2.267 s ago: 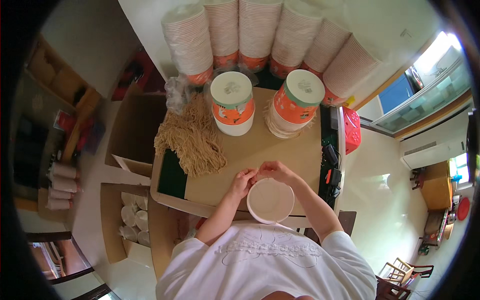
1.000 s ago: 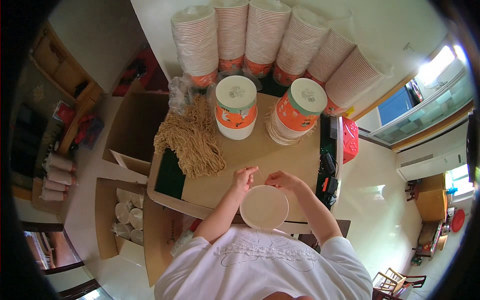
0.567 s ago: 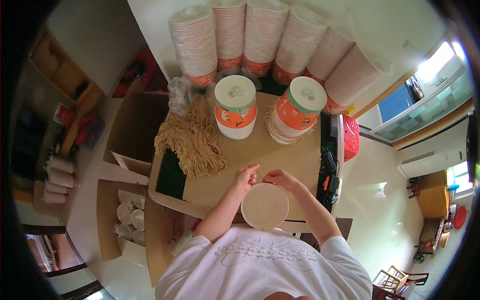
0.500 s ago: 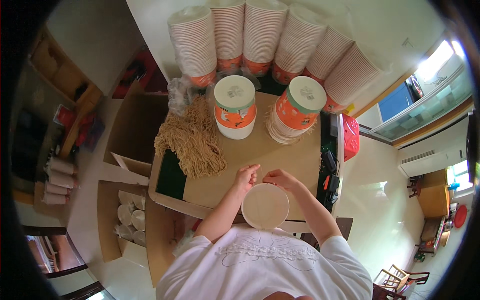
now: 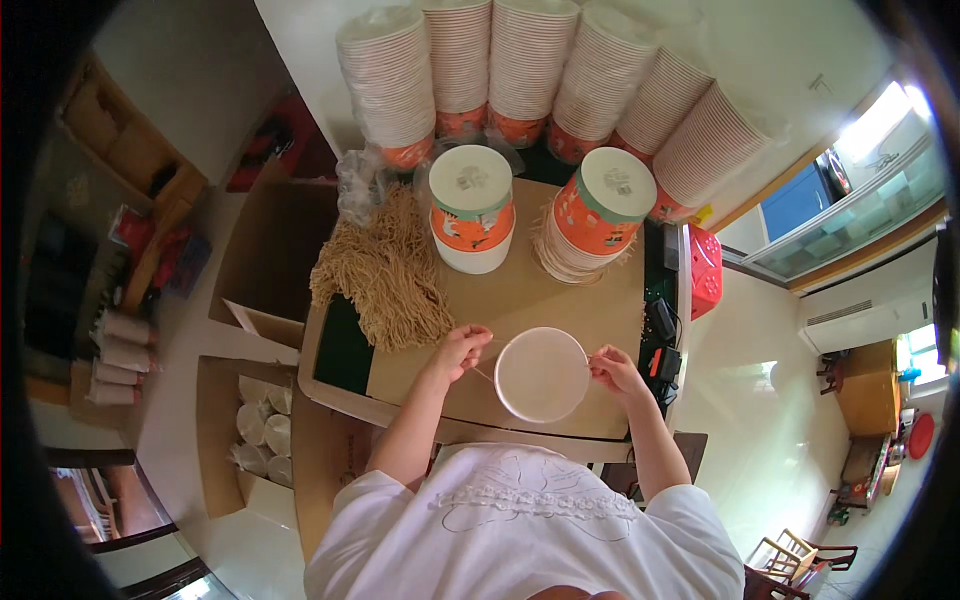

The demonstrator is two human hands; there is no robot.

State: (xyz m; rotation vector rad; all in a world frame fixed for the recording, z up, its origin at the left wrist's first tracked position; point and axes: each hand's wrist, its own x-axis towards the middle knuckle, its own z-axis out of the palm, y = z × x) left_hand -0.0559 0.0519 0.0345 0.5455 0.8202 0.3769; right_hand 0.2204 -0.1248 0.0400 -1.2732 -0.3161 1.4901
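A white paper bucket (image 5: 542,375) with a round open mouth is up in front of me, over the near part of the cardboard-covered table. My right hand (image 5: 615,370) is closed at its right side, fingertips at the edge; whether they also pinch cord there is hidden. On the other side my left hand (image 5: 462,352) is closed on a thin tan cord (image 5: 482,374), which runs toward the bucket's left side. A heap of tan cords (image 5: 385,280) lies beyond my left hand. Two upside-down orange-and-white buckets, one at left (image 5: 471,215) and one at right (image 5: 597,220), stand farther back.
Tall stacks of white paper buckets (image 5: 530,60) in clear plastic line the wall. Cords hang round the right upside-down bucket. Black chargers (image 5: 660,320) lie along the right table edge, beside a red stool (image 5: 704,270). An open carton (image 5: 225,400) with wrapped white stacks stands at left.
The bucket has moved away from my body and slightly right. My hands have spread apart: the right from the bucket's far edge to its right side, the left a little leftward with the cord.
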